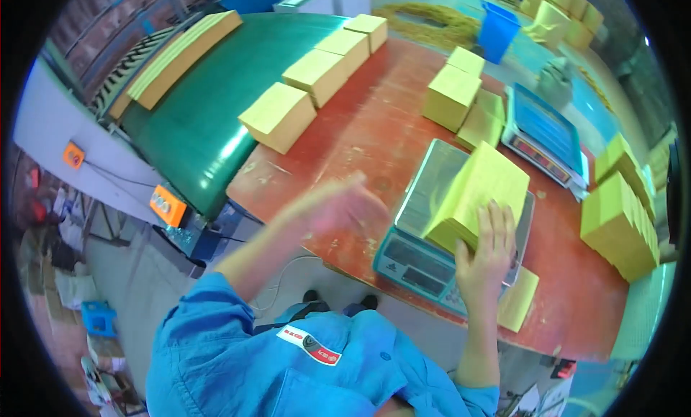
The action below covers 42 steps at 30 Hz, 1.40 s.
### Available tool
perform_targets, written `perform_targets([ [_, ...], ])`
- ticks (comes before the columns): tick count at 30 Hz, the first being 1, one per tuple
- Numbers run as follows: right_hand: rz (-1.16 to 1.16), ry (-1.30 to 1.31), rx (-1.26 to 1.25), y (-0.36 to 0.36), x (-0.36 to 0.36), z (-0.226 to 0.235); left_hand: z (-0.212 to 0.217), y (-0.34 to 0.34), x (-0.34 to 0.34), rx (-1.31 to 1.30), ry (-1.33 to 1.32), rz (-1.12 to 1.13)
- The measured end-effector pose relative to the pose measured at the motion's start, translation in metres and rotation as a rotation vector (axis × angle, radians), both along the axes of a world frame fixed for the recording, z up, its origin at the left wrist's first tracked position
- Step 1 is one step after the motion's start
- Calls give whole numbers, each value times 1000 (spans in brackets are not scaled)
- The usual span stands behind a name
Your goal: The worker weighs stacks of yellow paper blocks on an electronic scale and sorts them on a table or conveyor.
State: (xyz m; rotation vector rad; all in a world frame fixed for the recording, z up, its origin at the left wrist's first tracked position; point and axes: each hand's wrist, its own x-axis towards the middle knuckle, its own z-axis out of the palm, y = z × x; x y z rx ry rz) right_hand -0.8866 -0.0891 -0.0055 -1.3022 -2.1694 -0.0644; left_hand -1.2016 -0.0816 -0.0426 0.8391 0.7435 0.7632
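A thick block of yellow paper [479, 190] sits tilted on the metal plate of a teal digital scale [421, 269]. My right hand [489, 248] lies on its near right part, fingers stretched flat against the paper and thumb toward the near edge. My left hand [349, 205], blurred by motion, hovers over the red table [338, 147] left of the scale. Its fingers look stretched out, and nothing shows in it. A thin yellow piece [518, 300] lies beside the scale, near my right wrist.
Several yellow blocks [279, 116] line the edge of a green conveyor belt [237, 79]. Farther back are more yellow blocks [452, 97] and a second, blue-topped scale [547, 133]. A yellow stack [620, 226] stands at the right. An orange switch box [168, 205] hangs by the belt.
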Motion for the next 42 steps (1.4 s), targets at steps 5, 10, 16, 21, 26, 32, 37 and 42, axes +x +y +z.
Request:
perform_targets([
  [5,29,-17,-72,1,-9,21,8,49,-199,637,2062,926],
  [10,46,95,85,-35,-24,56,-16,77,-239,18,1988,456],
  [16,510,339,-259,-60,-106,55,-29,30,-205,560,1812,87],
  [21,444,378,-430,5,-198,-20,20,-57,-134,1111,1635,-408],
  [26,403,237,-974,-3,-226,-73,-51,-139,-156,444,748,586],
  [32,163,481,-866,-47,-229,-79,-106,-193,-97,-203,-76,666],
  [37,45,462,-829,-80,-234,-96,-80,-184,-79,-107,-130,620],
  [42,119,890,-989,-116,-197,-68,-49,-194,-81,1,-51,540],
])
